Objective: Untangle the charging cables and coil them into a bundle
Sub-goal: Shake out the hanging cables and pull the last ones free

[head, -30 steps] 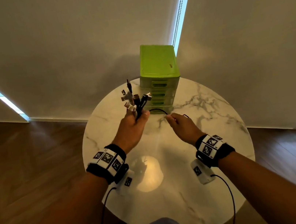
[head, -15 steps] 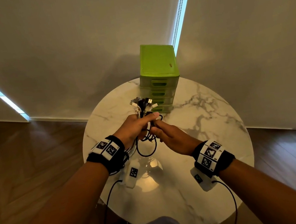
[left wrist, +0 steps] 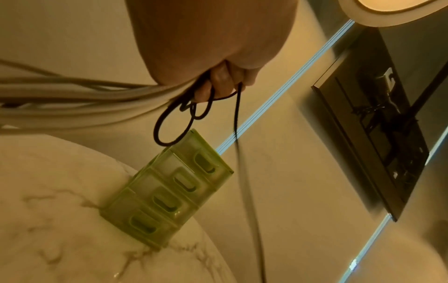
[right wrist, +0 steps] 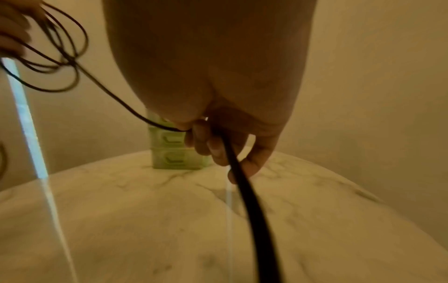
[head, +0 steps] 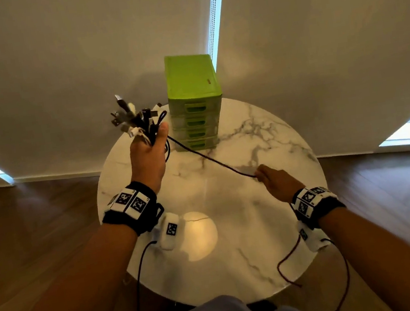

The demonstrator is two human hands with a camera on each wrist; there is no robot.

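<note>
Pulling one thin black braided charging cable [head: 210,161] out taut: it runs from the clutch of black and white cables with metal plugs [head: 137,121] in the left hand [head: 149,158], diagonally down to the right hand [head: 277,184], all of it held in the air above the worktop and in front of the green drawer unit.

Hands are well apart. Left is fisted round the clutch, plug ends fanning upward, thumb clamped across. Right pinches the black cable between thumb and fingers [right wrist: 206,141]; the slack hangs below that hand and off past the worktop edge nearest the person.

Doing this step well, as I judge it:
- Small black loops [left wrist: 174,122] hang under the left fist; the wrist view is too blurred to tell whether they are snagged. Pull slowly and stop if one tightens into a knot.
- Keep the left grip firm near the plugs so only the one strand feeds.
- Slide the right pinch along the cable rather than yanking; braided jacket likely grips itself.
- Once free, wind it back in even loops at the left hand.
- Several white cables [left wrist: 72,95] trail off sideways from the left fist; not sorted yet, I'd say.

Surroundings: round white marble-look worktop [head: 236,230] with grey veins and a bright lamp reflection on it. Translucent lime-green plastic drawer unit [head: 195,103] stands at its far edge, drawers toward the person. Behind the drawer unit, drawn beige roller blinds [head: 51,58] with daylight slits. Dark wood floor [head: 24,235] around the worktop.
</note>
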